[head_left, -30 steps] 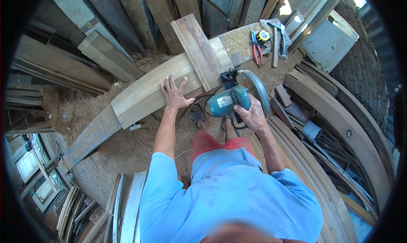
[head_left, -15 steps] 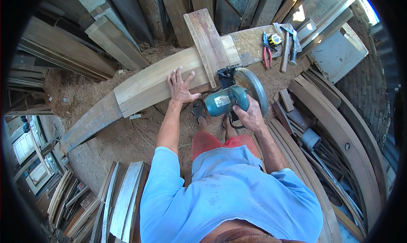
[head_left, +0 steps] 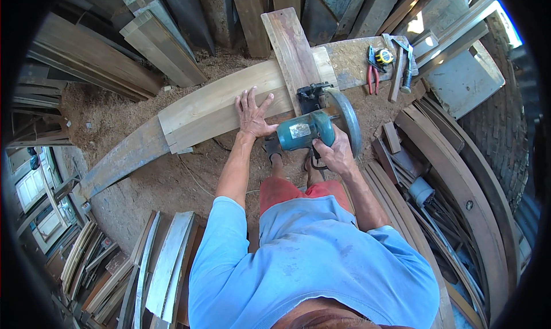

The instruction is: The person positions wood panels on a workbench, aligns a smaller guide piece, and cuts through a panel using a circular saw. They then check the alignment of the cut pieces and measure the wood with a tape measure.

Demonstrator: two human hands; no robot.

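Note:
My right hand (head_left: 337,152) is closed round the rear handle of a teal circular saw (head_left: 304,130). The saw's round metal guard (head_left: 348,122) faces right, and its dark base sits at the near end of a crosswise plank (head_left: 294,49). That plank lies over pale wooden boards (head_left: 224,96), close to their right end. My left hand (head_left: 253,115) rests on the near edge of the boards with fingers spread, its thumb close to the saw's motor body. The blade's lower part is hidden from view.
The boards lie on a long, worn beam (head_left: 123,152). On its right end are red-handled pliers (head_left: 373,79), a yellow tape measure (head_left: 383,56) and a hammer (head_left: 407,71). Timber leans along the back; curved planks (head_left: 459,157) stand at right. Sawdust (head_left: 97,117) covers the floor.
The view has shifted a little, so the boards appear farther right. The saw has come slightly closer to the crosswise plank and my left thumb. Both hands keep their hold and pose.

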